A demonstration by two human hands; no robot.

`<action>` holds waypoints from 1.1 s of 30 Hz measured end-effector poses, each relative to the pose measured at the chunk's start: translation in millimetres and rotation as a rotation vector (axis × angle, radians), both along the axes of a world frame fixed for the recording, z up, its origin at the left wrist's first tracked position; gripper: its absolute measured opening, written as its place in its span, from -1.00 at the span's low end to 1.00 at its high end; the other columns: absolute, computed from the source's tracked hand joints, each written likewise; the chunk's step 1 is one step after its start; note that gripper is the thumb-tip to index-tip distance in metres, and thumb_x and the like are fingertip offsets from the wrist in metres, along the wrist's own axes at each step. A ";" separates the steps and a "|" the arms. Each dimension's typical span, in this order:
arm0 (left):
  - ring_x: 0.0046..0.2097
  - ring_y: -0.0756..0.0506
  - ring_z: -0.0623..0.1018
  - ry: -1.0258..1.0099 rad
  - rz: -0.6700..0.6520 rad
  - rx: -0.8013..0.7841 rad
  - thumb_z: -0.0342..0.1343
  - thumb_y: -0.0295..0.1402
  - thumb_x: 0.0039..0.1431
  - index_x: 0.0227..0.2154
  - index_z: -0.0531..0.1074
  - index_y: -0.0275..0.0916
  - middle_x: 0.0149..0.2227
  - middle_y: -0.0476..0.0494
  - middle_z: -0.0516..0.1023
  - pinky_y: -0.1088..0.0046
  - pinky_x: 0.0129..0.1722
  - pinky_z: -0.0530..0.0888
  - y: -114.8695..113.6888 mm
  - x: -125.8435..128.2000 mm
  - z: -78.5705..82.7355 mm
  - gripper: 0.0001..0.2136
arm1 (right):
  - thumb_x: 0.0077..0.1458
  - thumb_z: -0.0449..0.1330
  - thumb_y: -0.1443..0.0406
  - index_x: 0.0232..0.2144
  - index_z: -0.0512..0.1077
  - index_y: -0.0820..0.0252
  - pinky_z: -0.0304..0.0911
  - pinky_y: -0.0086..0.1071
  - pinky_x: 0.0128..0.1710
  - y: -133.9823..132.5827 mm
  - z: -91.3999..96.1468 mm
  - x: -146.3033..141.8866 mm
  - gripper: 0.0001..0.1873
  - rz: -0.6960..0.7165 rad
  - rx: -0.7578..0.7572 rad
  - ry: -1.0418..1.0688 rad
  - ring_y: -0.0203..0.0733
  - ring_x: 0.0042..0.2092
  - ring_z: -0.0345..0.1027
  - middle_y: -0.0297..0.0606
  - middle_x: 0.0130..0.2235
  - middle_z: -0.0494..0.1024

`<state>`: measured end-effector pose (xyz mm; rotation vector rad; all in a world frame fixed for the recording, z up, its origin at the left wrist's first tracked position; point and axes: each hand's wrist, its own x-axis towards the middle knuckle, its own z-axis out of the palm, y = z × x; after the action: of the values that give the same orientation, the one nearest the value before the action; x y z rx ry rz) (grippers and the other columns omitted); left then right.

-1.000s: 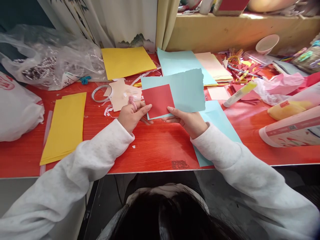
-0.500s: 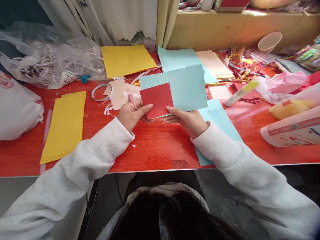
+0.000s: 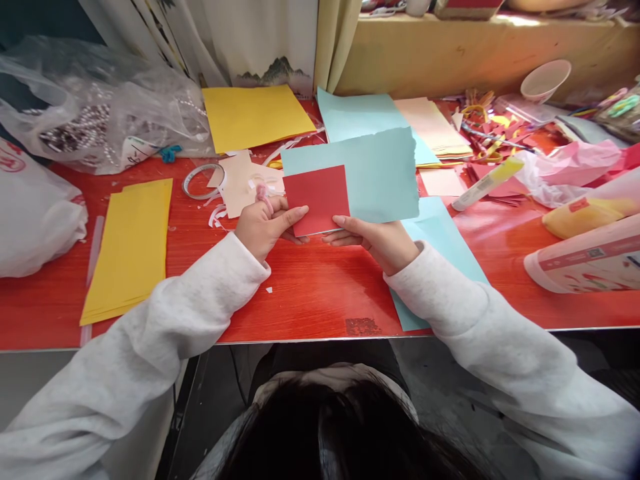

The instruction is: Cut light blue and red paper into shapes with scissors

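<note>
My left hand (image 3: 265, 223) pinches the lower left corner of a red paper square (image 3: 317, 198), thumb on top and fingers underneath. The square lies over the left part of a light blue paper sheet (image 3: 383, 173), whose right edge is torn and ragged. My right hand (image 3: 377, 240) grips both papers along the bottom, its thumb on the red square's lower right corner. Pink scissors handles (image 3: 263, 197) show at my left hand; their blades cannot be made out. Both papers are held above the red table (image 3: 305, 293).
Yellow sheets (image 3: 133, 250) lie at left, more yellow paper (image 3: 255, 117) behind. A tape roll (image 3: 200, 181) rests by cut pale pink paper (image 3: 240, 183). Blue paper (image 3: 440, 233) lies under my right forearm. A glue stick (image 3: 487, 185) and a white-pink canister (image 3: 585, 260) are at right.
Both hands keep the same hold on the red square and blue sheet. The whole view has shifted very slightly; nothing else has visibly moved.
</note>
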<state>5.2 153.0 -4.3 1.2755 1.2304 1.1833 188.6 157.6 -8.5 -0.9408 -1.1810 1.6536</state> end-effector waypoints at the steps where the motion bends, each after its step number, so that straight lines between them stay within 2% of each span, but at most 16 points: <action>1: -0.57 0.01 0.51 -0.005 0.005 0.005 0.20 -0.26 -0.09 -0.54 0.38 -0.32 -0.62 0.05 0.44 0.48 -0.51 0.55 0.2 -0.1 -0.6 -0.80 | -0.15 0.31 0.26 -0.36 0.45 0.30 0.46 -0.35 -0.28 -0.1 -0.4 0.4 -0.73 0.004 -0.003 -0.005 -0.21 -0.36 0.48 -0.24 -0.39 0.56; 5: -0.60 0.03 0.49 -0.004 0.014 0.016 0.20 -0.27 -0.09 -0.57 0.36 -0.31 -0.63 0.07 0.41 0.49 -0.54 0.54 1.0 -0.2 -1.7 -0.80 | -0.15 0.31 0.26 -0.37 0.45 0.31 0.44 -0.34 -0.22 -1.2 1.1 0.3 -0.74 0.022 0.000 -0.014 -0.21 -0.33 0.48 -0.22 -0.37 0.56; 11: -0.58 0.02 0.51 -0.005 0.022 0.015 0.21 -0.28 -0.09 -0.56 0.38 -0.32 -0.60 0.05 0.44 0.49 -0.54 0.54 0.2 -0.3 0.3 -0.80 | -0.07 0.25 0.22 -0.21 0.40 0.29 0.46 -0.34 -0.29 -2.8 9.4 -2.5 -0.65 -0.015 -0.046 -0.021 -0.17 -0.34 0.49 -0.20 -0.37 0.57; 15: -0.62 0.04 0.48 -0.010 0.027 0.026 0.21 -0.29 -0.09 -0.55 0.39 -0.31 -0.64 0.08 0.40 0.51 -0.56 0.53 0.5 -0.6 -1.2 -0.82 | -0.09 0.27 0.26 -0.24 0.41 0.31 0.46 -0.35 -0.29 -3.7 10.5 -3.5 -0.67 0.007 -0.039 -0.031 -0.17 -0.34 0.49 -0.18 -0.33 0.57; 20: -0.61 0.03 0.49 -0.016 0.016 0.034 0.21 -0.29 -0.09 -0.55 0.39 -0.31 -0.64 0.09 0.40 0.51 -0.58 0.52 1.2 -0.6 -2.0 -0.82 | -0.07 0.26 0.28 -0.25 0.40 0.34 0.47 -0.35 -0.34 -4.4 10.8 -4.8 -0.69 -0.025 -0.043 -0.040 -0.17 -0.37 0.49 -0.16 -0.40 0.57; 29: -0.56 0.00 0.51 0.026 -0.006 -0.057 0.17 -0.36 -0.06 -0.49 0.39 -0.32 -0.58 0.04 0.46 0.42 -0.48 0.54 -3.6 3.7 12.2 -0.87 | -0.07 0.25 0.34 -0.32 0.41 0.34 0.47 -0.38 -0.39 -3.9 12.9 -6.0 -0.79 -0.054 -0.064 -0.031 -0.19 -0.43 0.49 -0.21 -0.46 0.56; 33: -0.53 0.01 0.51 0.048 0.019 -0.065 0.17 -0.35 -0.06 -0.49 0.40 -0.32 -0.55 0.03 0.47 0.41 -0.45 0.55 -4.4 4.3 13.2 -0.87 | -0.08 0.26 0.31 -0.28 0.40 0.33 0.47 -0.35 -0.37 -4.7 14.6 -6.3 -0.73 -0.062 -0.060 -0.044 -0.19 -0.42 0.49 -0.21 -0.43 0.57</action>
<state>9.5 148.6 9.0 1.2526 1.3080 1.1234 182.3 152.9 6.1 -1.0464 -1.1259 1.6337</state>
